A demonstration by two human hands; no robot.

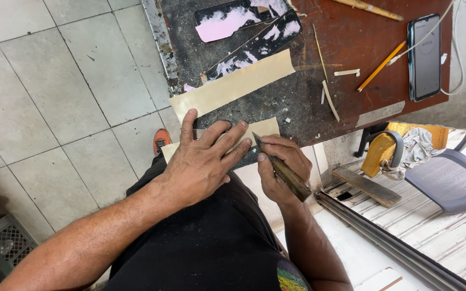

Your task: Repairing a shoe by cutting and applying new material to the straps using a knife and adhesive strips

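At the near table edge I'm pressing my left hand (203, 161), fingers splayed, flat on the tan strip (262, 128), likely over a ruler, while my right hand (280, 170), clenched round the wooden-handled knife (284, 172), is drawing steadily along

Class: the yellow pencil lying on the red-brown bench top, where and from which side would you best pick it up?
Pinch the yellow pencil at mid-shaft from above. It lies flat and slanted on the bench, its long sides bare; the phone crowds its upper end.

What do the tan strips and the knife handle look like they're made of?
The tan strips look like thin leather or a leather-like sheet: matte, flat, cleanly cut edges. The knife handle in the right hand seems to be dark, worn wood, though it could be wrapped.
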